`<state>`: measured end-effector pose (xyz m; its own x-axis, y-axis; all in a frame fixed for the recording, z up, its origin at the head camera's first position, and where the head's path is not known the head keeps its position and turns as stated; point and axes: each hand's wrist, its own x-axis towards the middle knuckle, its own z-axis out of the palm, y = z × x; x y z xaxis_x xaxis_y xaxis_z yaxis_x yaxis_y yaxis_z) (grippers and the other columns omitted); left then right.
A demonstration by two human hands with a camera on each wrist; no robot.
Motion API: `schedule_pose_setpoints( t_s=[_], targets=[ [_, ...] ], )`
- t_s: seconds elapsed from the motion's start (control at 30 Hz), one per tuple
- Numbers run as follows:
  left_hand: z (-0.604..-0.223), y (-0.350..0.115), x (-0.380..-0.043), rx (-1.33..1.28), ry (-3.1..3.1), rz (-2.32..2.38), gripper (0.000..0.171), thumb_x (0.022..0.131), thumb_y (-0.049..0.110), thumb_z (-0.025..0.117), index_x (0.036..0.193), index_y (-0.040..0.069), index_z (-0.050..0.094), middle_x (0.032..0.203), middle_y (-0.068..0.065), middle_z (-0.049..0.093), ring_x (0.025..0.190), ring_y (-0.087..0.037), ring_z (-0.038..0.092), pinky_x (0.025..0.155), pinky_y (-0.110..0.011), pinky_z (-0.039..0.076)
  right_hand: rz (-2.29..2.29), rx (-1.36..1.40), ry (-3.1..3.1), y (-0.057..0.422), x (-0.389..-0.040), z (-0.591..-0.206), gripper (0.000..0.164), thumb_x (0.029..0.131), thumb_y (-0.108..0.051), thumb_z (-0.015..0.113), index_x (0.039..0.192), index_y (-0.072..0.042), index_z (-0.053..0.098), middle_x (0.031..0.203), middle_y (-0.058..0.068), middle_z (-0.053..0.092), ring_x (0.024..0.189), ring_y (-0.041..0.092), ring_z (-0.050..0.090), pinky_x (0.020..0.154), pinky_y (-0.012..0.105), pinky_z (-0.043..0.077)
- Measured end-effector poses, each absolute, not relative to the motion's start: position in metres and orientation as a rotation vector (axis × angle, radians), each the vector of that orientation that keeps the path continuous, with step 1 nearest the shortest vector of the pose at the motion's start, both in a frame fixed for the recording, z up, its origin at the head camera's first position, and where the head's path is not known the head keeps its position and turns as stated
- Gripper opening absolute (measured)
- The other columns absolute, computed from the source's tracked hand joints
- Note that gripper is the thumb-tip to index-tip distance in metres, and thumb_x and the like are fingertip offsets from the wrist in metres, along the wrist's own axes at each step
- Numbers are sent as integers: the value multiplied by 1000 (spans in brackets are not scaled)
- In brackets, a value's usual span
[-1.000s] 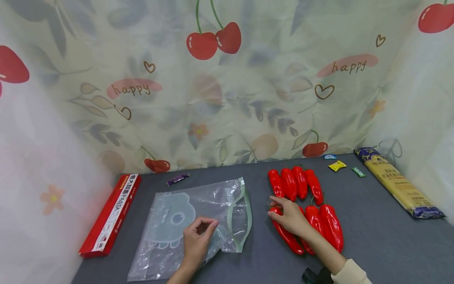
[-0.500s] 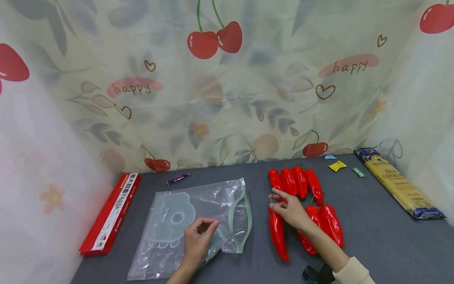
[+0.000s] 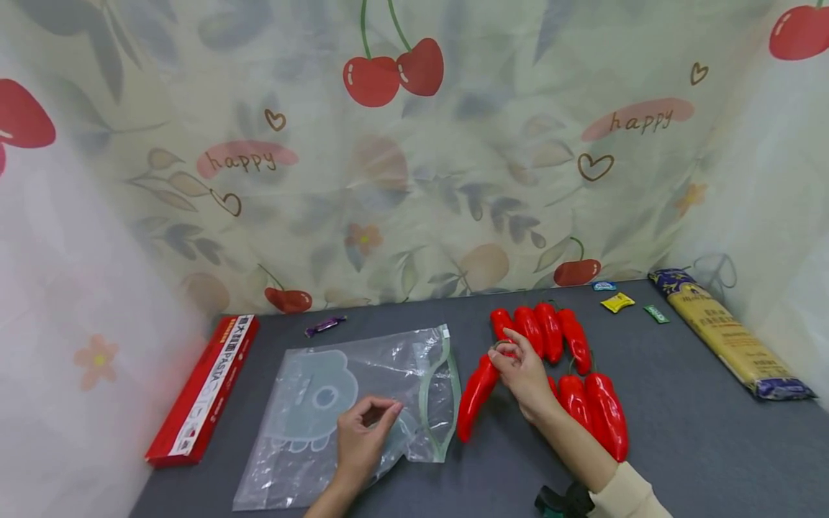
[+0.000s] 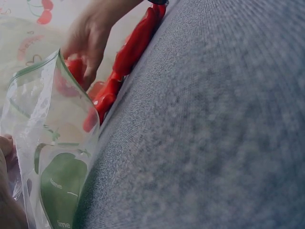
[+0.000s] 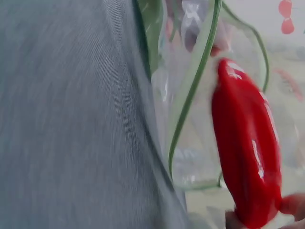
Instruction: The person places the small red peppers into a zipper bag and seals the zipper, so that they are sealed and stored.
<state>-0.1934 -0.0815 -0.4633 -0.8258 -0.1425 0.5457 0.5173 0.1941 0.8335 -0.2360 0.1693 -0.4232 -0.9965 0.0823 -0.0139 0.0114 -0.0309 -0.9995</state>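
A glossy red chili pepper [image 3: 475,396] hangs tip-down from the right hand [image 3: 523,374], whose fingers pinch its stem end, so the pepper slants toward the open green-rimmed mouth of a clear plastic zip bag [image 3: 337,410] printed with a pale green flower figure. The right wrist view shows the pepper just beside the bag's rim, not yet inside. The left hand [image 3: 360,442] rests on the bag's near edge with thumb and fingers pinching the film. The bag lies flat on the dark grey bench [image 3: 680,432]. Behind the right hand lie the other red peppers [image 3: 570,360] in two rows. Farther off are a long red pasta box [image 3: 206,388] at the left, a yellow spaghetti packet [image 3: 728,331] at the right, a small purple sweet [image 3: 324,326] and three small sachets [image 3: 617,302] near the cherry-printed curtain [image 3: 388,158].
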Motion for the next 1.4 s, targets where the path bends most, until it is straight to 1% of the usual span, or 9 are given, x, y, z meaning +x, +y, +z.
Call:
schedule_pose_setpoints(
  t_s=[0.1, 0.2, 0.3, 0.4, 0.53, 0.73, 1.13, 1.23, 1.4],
  targets=[
    [-452, -79, -187, -347, -1980, -1655, 8, 72, -3, 72, 74, 1, 66, 70, -12, 69, 66, -5, 65, 63, -17, 54, 2202, -153, -2079, 162, -237, -424, 53, 93, -12, 52, 140, -7, 28, 114, 8, 46, 79, 2, 51, 63, 14, 46],
    [-441, -78, -181, -346, -1993, -1634, 7, 72, -4, 72, 73, -1, 65, 70, -12, 68, 65, -6, 65, 62, -17, 54, 2216, -220, -2010, 154, -238, -428, 52, 93, -11, 49, 139, -3, 26, 126, 14, 40, 86, 1, 51, 66, 12, 47],
    [-437, -78, -179, -344, -1991, -1646, 7, 72, -4, 72, 73, -1, 65, 70, -12, 69, 65, -6, 65, 63, -17, 54, 2247, -254, -1981, 145, -236, -433, 54, 93, -10, 50, 139, -1, 22, 132, 17, 34, 88, -1, 52, 68, 12, 49],
    [-438, -78, -179, -355, -1986, -1659, 7, 72, -5, 72, 73, -1, 65, 70, -12, 69, 66, -8, 65, 63, -17, 54, 2270, -241, -1982, 140, -232, -437, 53, 91, -7, 52, 137, 0, 27, 128, 17, 39, 86, -2, 56, 68, 14, 51],
    [-438, -78, -180, -379, -1981, -1646, 7, 72, -5, 71, 73, -1, 65, 70, -12, 69, 66, -9, 66, 63, -18, 54, 2297, -206, -1986, 142, -229, -440, 43, 92, -5, 51, 132, 3, 39, 120, 21, 50, 85, -1, 61, 75, 17, 54],
    [-438, -79, -180, -378, -1984, -1634, 7, 72, -5, 71, 73, -1, 65, 69, -12, 68, 65, -7, 65, 63, -19, 55, 2346, -156, -1919, 149, -223, -444, 34, 93, -1, 48, 125, 10, 48, 120, 29, 55, 85, 10, 67, 81, 26, 54],
    [-436, -77, -178, -420, -1973, -1613, 7, 72, -6, 71, 73, -1, 66, 70, -11, 68, 66, -8, 66, 63, -18, 54, 2150, -167, -1836, 159, -222, -446, 33, 87, -6, 60, 113, 14, 54, 100, 15, 69, 78, 12, 70, 69, 22, 56],
    [-434, -76, -178, -460, -1971, -1551, 8, 72, -7, 71, 72, -1, 66, 70, -11, 69, 66, -9, 66, 64, -18, 55, 2137, -137, -1796, 165, -224, -444, 39, 85, -11, 64, 113, 15, 54, 98, 11, 70, 78, 12, 70, 68, 22, 55],
    [-432, -76, -176, -500, -1963, -1487, 8, 71, -7, 71, 72, -1, 66, 70, -12, 69, 67, -11, 66, 66, -19, 55, 2096, -213, -1750, 172, -227, -433, 45, 85, -22, 65, 116, 10, 54, 94, 1, 71, 78, 8, 69, 68, 20, 55]
  ],
)
